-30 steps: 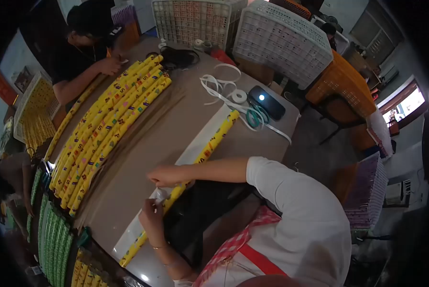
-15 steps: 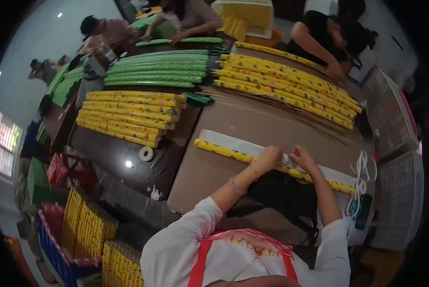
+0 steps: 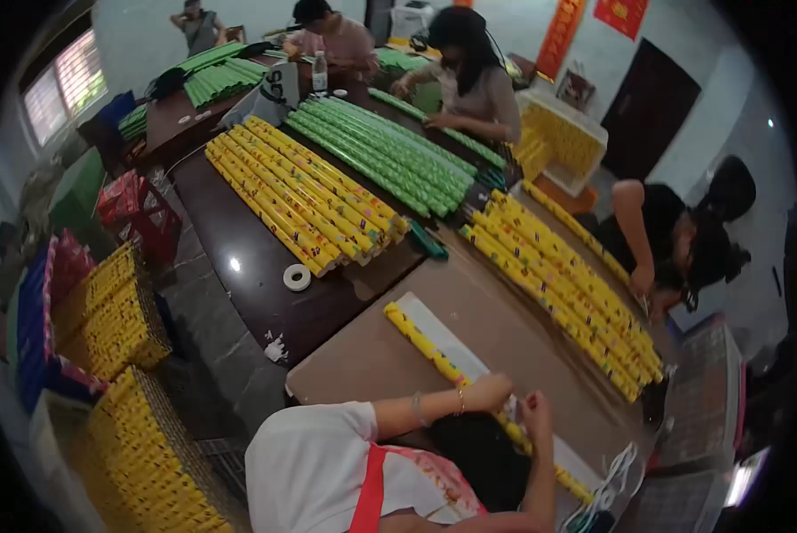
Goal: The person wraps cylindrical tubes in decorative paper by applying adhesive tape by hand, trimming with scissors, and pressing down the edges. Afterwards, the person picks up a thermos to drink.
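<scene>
A yellow patterned roll of wrapping paper (image 3: 423, 348) lies slantwise on the brown board in front of me, with a white strip of paper (image 3: 443, 330) showing along its far side. Over the middle of the roll, my left hand (image 3: 489, 391) is closed, its fingertips turned down and hidden. Close beside it, my right hand (image 3: 535, 416) is closed too, fingers pinched near the roll. Something small and whitish shows between the hands, too small to name. The roll's near end passes under my right forearm toward a tangle of white cord (image 3: 613, 480).
Yellow rolls (image 3: 301, 191) and green rolls (image 3: 385, 151) lie in rows across the tables. More yellow rolls (image 3: 563, 293) lie right. A white tape ring (image 3: 297, 277) sits near the dark table's edge. Packed crates stand left. Co-workers (image 3: 469, 80) work opposite and at right.
My view has turned and lifted, so the scene appears rotated and more of the room shows. Both hands remain closed at the middle of the roll, slightly nearer each other.
</scene>
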The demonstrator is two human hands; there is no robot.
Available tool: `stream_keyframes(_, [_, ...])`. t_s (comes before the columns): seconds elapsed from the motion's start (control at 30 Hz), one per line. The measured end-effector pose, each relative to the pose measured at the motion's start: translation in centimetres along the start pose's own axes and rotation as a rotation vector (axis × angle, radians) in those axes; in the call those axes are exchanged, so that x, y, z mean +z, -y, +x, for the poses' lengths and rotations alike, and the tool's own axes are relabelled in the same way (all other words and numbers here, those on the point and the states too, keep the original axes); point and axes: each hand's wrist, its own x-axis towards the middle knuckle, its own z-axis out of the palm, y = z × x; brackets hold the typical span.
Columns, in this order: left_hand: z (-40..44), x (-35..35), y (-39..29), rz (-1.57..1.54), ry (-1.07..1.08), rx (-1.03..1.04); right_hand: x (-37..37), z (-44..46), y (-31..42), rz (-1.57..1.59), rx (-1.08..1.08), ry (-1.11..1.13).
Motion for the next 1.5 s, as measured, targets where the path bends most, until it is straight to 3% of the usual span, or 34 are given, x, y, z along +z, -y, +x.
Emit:
stream_keyframes(0.03, [0.0, -0.1, 0.0, -0.011, -0.008, 0.013, 1.0, 0.7, -2.6, 0.129, 0.0, -0.016])
stream_keyframes(0.07, [0.0, -0.3, 0.1, -0.02, -0.005, 0.026, -1.5, -0.7, 3.2, 0.014, 0.059, 0.055])
stream_keyframes(0.13, [-0.1, -0.5, 0.1, -0.095, -0.028, -0.01, -0.4, -0.1, 0.2, 0.038, 0.069, 0.051])
stream_keyframes(0.33, [-0.5, -0.9, -0.2, -0.118, -0.005, -0.009, -1.3, -0.2, 1.7, 0.219, 0.211, 0.147])
stream_keyframes(0.4, [-0.7, -1.6, -0.4, -0.107, 0.005, -0.044, -0.9, -0.1, 1.1, 0.221, 0.11, 0.174])
stream_keyframes(0.47, [-0.7, -1.5, -0.3, -0.212, -0.001, -0.038, -1.5, -0.4, 1.5, 0.407, 0.231, 0.2])
stream_keyframes(0.6, [-0.8, -1.1, -0.3, -0.214, 0.021, -0.087, -0.9, -0.7, 1.3, 0.431, 0.156, 0.194])
stream_keyframes(0.77, [-0.8, -0.8, -0.2, -0.168, 0.015, -0.102, 0.2, -0.5, -1.6, 0.288, 0.053, 0.12])
stream_keyframes(0.93, [-1.6, -1.0, -0.8, -0.208, -0.004, -0.077, -1.9, -1.8, 4.8, 0.019, 0.112, 0.055])
stream_keyframes(1.0, [-1.5, -1.2, -1.8, -0.043, 0.025, -0.191, -1.6, -2.0, 4.4, 0.031, 0.024, 0.028])
stream_keyframes(1.07, [-2.0, -1.1, -1.4, -0.084, -0.014, -0.101, -2.5, -2.4, 5.3, 0.099, 0.086, 0.115])
stream_keyframes(1.1, [-2.0, -1.8, -2.2, 0.087, 0.045, -0.139, -2.4, -2.7, 5.1, 0.035, -0.019, 0.069])
stream_keyframes(1.13, [-2.2, -2.6, -2.5, 0.096, -0.006, -0.07, -2.8, -2.8, 5.6, 0.019, -0.025, 0.08])
stream_keyframes(1.2, [-2.0, -2.5, -1.9, -0.047, 0.036, -0.119, -3.2, -3.4, 5.8, 0.002, -0.06, 0.122])
stream_keyframes(1.33, [-2.1, -2.9, -2.3, 0.07, 0.015, -0.057, -2.9, -3.9, 4.6, -0.085, -0.115, 0.071])
stream_keyframes(1.5, [-2.0, -3.0, -2.4, 0.059, 0.012, -0.068, -4.3, -3.6, 5.4, 0.045, 0.074, 0.236])
